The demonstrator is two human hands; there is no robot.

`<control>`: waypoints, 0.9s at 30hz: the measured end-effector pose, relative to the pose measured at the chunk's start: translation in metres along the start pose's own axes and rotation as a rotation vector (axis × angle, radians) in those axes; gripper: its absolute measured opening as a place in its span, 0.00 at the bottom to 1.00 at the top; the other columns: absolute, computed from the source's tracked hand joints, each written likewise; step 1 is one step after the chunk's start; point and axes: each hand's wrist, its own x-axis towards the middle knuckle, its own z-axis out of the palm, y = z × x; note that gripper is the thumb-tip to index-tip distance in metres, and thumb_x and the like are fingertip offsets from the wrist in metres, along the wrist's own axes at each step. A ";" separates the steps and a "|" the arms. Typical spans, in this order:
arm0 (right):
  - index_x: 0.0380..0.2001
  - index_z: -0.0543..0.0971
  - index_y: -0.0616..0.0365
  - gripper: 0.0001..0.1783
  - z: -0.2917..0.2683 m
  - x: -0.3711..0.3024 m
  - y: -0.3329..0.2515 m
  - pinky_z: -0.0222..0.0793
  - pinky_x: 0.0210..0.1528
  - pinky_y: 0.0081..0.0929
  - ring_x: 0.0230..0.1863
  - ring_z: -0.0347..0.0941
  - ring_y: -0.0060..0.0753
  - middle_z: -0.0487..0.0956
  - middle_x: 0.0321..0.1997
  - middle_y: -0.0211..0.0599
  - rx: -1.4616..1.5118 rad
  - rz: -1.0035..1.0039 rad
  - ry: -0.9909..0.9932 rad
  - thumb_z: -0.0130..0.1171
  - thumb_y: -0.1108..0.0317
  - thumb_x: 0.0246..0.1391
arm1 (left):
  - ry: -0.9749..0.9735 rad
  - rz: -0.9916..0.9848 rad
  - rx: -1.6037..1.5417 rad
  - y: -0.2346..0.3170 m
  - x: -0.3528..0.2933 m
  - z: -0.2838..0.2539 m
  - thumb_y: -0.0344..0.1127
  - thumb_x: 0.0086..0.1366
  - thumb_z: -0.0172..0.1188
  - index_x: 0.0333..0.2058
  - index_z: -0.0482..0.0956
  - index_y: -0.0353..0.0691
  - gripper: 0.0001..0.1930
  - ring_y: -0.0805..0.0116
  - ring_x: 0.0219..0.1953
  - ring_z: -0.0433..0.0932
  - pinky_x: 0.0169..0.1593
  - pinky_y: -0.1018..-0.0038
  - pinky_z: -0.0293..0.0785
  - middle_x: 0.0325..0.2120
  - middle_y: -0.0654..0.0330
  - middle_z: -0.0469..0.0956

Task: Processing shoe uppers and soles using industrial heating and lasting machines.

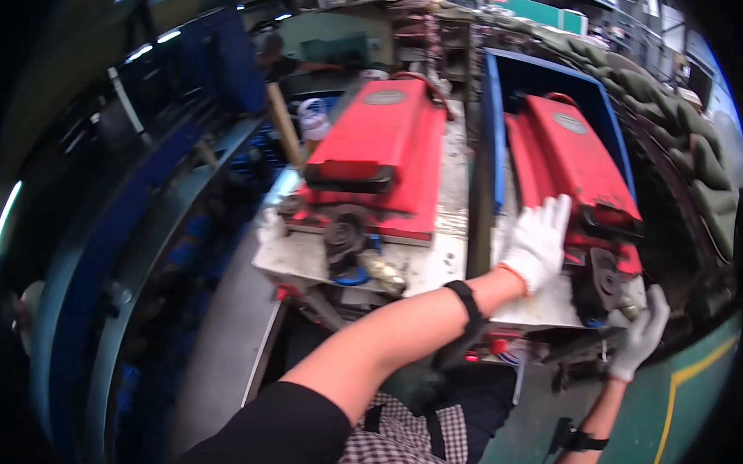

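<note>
Left grip [539,242] flanks right-hand red machine [580,161], long axis pointing away.

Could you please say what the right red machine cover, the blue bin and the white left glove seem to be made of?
Right red machine cover: probably painted metal, fairly glossy, given its even coat and dark scuffs. Blue bin: perhaps smooth plastic or painted metal, with thin walls. White left glove: likely knit fabric, matte, with an orange cuff edge.

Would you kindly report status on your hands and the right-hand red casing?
Left hand open at left side of right-hand red casing. Right hand near its front right corner, grip unclear. Black fitting between the hands.
</note>
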 end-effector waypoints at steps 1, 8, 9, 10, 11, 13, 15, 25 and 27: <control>0.61 0.75 0.68 0.19 0.003 0.008 0.020 0.69 0.63 0.32 0.56 0.76 0.36 0.79 0.57 0.43 0.115 0.105 0.039 0.46 0.77 0.71 | 0.004 -0.013 -0.006 0.002 -0.002 0.000 0.33 0.63 0.50 0.74 0.49 0.26 0.41 0.38 0.67 0.70 0.71 0.51 0.61 0.68 0.32 0.65; 0.56 0.80 0.64 0.19 0.023 -0.029 -0.064 0.65 0.66 0.42 0.59 0.74 0.48 0.78 0.57 0.49 -0.157 -0.218 0.193 0.52 0.82 0.64 | -0.214 0.089 -0.257 -0.023 -0.051 -0.131 0.38 0.62 0.55 0.65 0.67 0.34 0.32 0.42 0.61 0.71 0.67 0.54 0.64 0.57 0.42 0.73; 0.55 0.80 0.64 0.19 0.027 -0.047 -0.084 0.65 0.67 0.44 0.59 0.74 0.50 0.78 0.56 0.50 -0.035 -0.219 0.133 0.52 0.83 0.62 | -0.253 0.080 -0.156 -0.030 -0.056 -0.170 0.39 0.62 0.56 0.58 0.73 0.36 0.26 0.46 0.58 0.73 0.63 0.55 0.67 0.55 0.45 0.75; 0.53 0.80 0.64 0.19 0.034 -0.061 -0.108 0.64 0.67 0.45 0.59 0.73 0.52 0.77 0.56 0.50 0.092 -0.222 0.072 0.53 0.85 0.60 | -0.047 0.124 -0.104 -0.055 -0.070 -0.183 0.38 0.61 0.58 0.53 0.77 0.37 0.21 0.49 0.56 0.75 0.60 0.55 0.69 0.52 0.47 0.77; 0.52 0.79 0.64 0.19 0.043 -0.072 -0.138 0.65 0.67 0.45 0.58 0.73 0.52 0.76 0.55 0.50 0.207 -0.196 0.031 0.53 0.86 0.58 | 0.122 0.160 -0.024 -0.079 -0.083 -0.204 0.37 0.60 0.60 0.49 0.78 0.39 0.19 0.48 0.52 0.77 0.57 0.54 0.71 0.49 0.48 0.78; 0.49 0.79 0.64 0.18 0.060 -0.089 -0.188 0.66 0.65 0.45 0.56 0.73 0.53 0.76 0.53 0.49 0.401 -0.150 -0.105 0.53 0.87 0.56 | 0.278 0.020 0.072 -0.127 -0.098 -0.232 0.37 0.60 0.62 0.44 0.81 0.40 0.14 0.47 0.42 0.80 0.49 0.57 0.76 0.40 0.51 0.81; 0.48 0.79 0.63 0.18 0.074 -0.090 -0.235 0.68 0.62 0.44 0.55 0.74 0.53 0.77 0.53 0.50 0.529 -0.173 -0.269 0.56 0.86 0.54 | 0.288 -0.040 0.039 -0.167 -0.111 -0.254 0.41 0.61 0.64 0.39 0.82 0.40 0.13 0.48 0.39 0.81 0.47 0.58 0.77 0.35 0.50 0.81; 0.52 0.83 0.62 0.17 0.166 -0.049 -0.373 0.76 0.56 0.39 0.51 0.82 0.51 0.84 0.50 0.50 0.636 -0.165 -0.823 0.63 0.71 0.59 | -0.727 -0.400 -0.169 -0.201 -0.045 -0.277 0.64 0.58 0.66 0.28 0.86 0.37 0.29 0.68 0.22 0.80 0.31 0.71 0.76 0.20 0.60 0.83; 0.56 0.82 0.64 0.21 0.164 -0.044 -0.377 0.73 0.63 0.36 0.56 0.82 0.46 0.85 0.55 0.50 0.648 -0.060 -0.945 0.62 0.72 0.60 | -0.746 -0.404 -0.253 -0.212 -0.043 -0.276 0.61 0.57 0.68 0.28 0.86 0.37 0.27 0.70 0.22 0.80 0.31 0.72 0.76 0.21 0.61 0.83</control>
